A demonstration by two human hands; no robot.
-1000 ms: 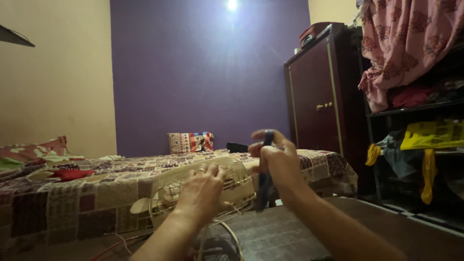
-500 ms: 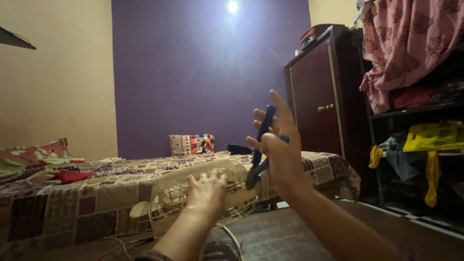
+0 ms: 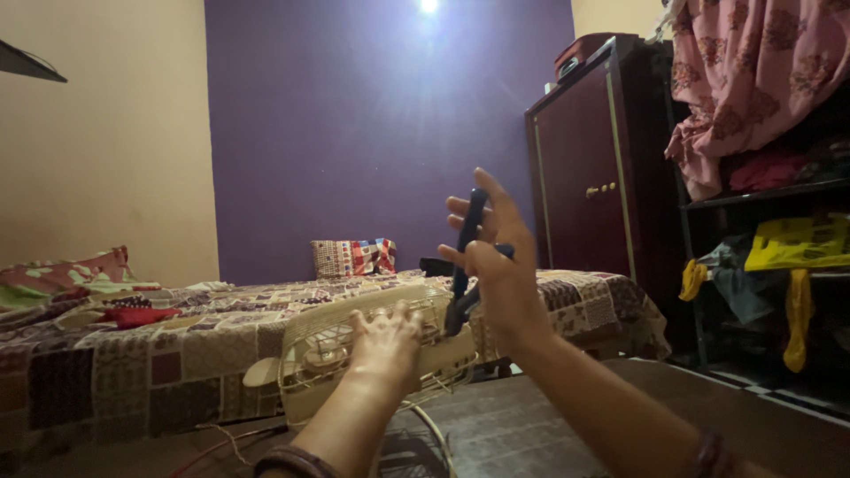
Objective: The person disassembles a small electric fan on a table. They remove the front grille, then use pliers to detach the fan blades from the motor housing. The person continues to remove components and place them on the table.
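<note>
A cream table fan with a wire grille (image 3: 328, 345) lies tilted in front of me, low in the middle of the view. My left hand (image 3: 387, 338) rests on its grille and holds it steady. Raised above the fan, my right hand (image 3: 496, 265) grips a pair of pliers with dark blue handles (image 3: 465, 261). The handles are spread apart, my fingers stretched around them, and the jaws point down toward the upper right rim of the grille.
A bed with a patchwork cover (image 3: 177, 332) runs across the left, with a patterned pillow (image 3: 352, 258) at its far end. A dark wardrobe (image 3: 589, 168) and open shelves of clothes (image 3: 779, 212) stand at the right. Cables (image 3: 230, 438) lie on the floor.
My right hand has lifted from beside the fan and spread the plier handles apart. My left hand has slid a little higher on the grille. The view has tipped slightly.
</note>
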